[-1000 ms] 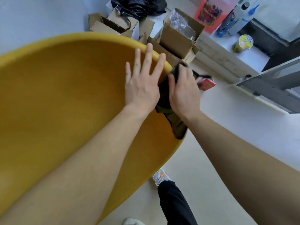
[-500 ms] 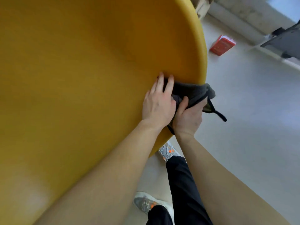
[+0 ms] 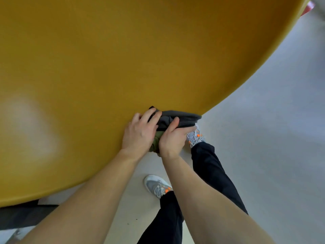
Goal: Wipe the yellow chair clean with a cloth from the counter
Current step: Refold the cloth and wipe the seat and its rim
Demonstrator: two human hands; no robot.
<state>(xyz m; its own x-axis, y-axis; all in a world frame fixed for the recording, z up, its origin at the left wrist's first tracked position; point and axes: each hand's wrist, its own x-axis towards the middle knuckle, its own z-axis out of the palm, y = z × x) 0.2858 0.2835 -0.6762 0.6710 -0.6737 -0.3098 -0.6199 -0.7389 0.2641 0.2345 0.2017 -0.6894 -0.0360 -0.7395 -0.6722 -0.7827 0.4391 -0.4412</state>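
The yellow chair [image 3: 123, 59] fills most of the view, its broad curved surface running from the left edge to the upper right corner, with a pale glare patch on its left part. Its rounded rim sweeps down from the upper right to the lower left.

The cloth [image 3: 177, 118], dark grey with an olive green part lower down, is bunched on the near rim of the chair, just right of the middle. It lies folded over the edge, one grey fold stretching right along the rim.

The left hand [image 3: 140, 133] lies on the chair's surface just left of the cloth, fingers curled forward with their tips over the cloth's far left corner. The right hand [image 3: 173, 138] is closed around the cloth from the near side, thumb up against the grey folds and the rest of the fingers wrapped under the rim, where they are hidden. The two hands touch side by side, with the olive part of the cloth showing between them.

Below the rim lies a pale floor [image 3: 272, 138]. Two grey shoes with orange marks stand on it: one [image 3: 195, 136] just right of the right hand, the other [image 3: 156, 185] nearer, between the forearms. Black trouser legs [image 3: 211, 173] run from them toward the bottom edge. A red thing [image 3: 306, 8] peeks past the chair at the upper right corner, too cut off to identify.
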